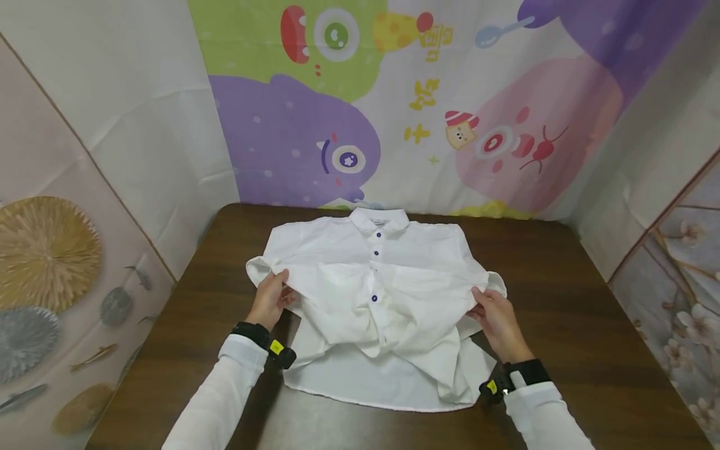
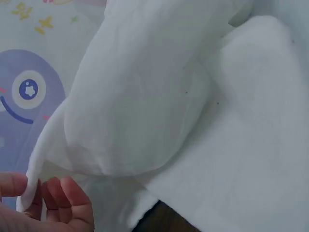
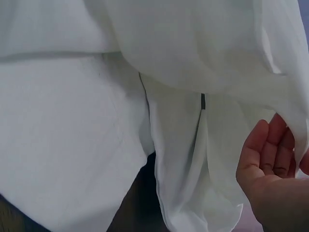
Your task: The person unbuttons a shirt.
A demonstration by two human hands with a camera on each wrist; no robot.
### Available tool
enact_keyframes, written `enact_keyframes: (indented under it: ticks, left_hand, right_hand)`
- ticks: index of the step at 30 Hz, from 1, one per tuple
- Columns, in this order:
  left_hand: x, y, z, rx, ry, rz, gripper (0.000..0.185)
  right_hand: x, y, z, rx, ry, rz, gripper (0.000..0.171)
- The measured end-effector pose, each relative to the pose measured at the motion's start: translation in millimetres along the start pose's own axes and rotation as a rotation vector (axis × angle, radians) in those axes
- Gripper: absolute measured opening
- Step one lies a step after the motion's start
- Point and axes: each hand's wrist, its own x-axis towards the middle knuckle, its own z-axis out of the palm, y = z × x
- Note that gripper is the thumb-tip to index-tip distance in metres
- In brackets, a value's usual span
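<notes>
A white shirt [image 1: 337, 250] with a collar and dark blue buttons lies front up on the table, collar toward the back. My left hand [image 1: 272, 299] pinches its fabric at the left side, thumb on top, near the left sleeve. At the right side my right hand [image 1: 496, 317] pinches the cloth in the same way near the right sleeve. Between the hands the front is lifted and sags in folds, while the back panel's hem spreads flat below. In the left wrist view the left hand [image 2: 53, 205] grips a fabric edge; the right wrist view shows the right hand [image 3: 275, 169] doing likewise.
The dark brown wooden table [image 1: 562, 300] extends to both sides of the shirt. Behind it hangs a cartoon-printed cloth [image 1: 416, 175], with patterned panels at left and right. Each wrist wears a black strap with a small camera.
</notes>
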Motion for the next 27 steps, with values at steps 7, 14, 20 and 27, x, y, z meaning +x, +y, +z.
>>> enact_keyframes:
  ticks: [7,14,20,27]
  left_hand:
    - [-5.7,8.1,-7.1,0.04,0.039,0.132,0.034]
    - [-18.3,21.2,-14.0,0.383,0.01,0.185,0.044]
    - [-27.4,17.7,-40.3,0.743,-0.215,-0.004,0.061]
    - [-41.3,-5.8,-78.3,0.674,-0.329,-0.057,0.053]
  right_hand:
    - [-2.2,-9.8,-13.3,0.001,0.04,-0.007,0.021]
    - [3.4,-20.5,-31.2,-0.253,0.024,-0.02,0.03]
    - [2.6,-10.0,-46.8,-0.482,-0.135,0.077,0.047]
    - [-15.3,15.8,-67.4,-0.387,-0.195,0.088,0.042]
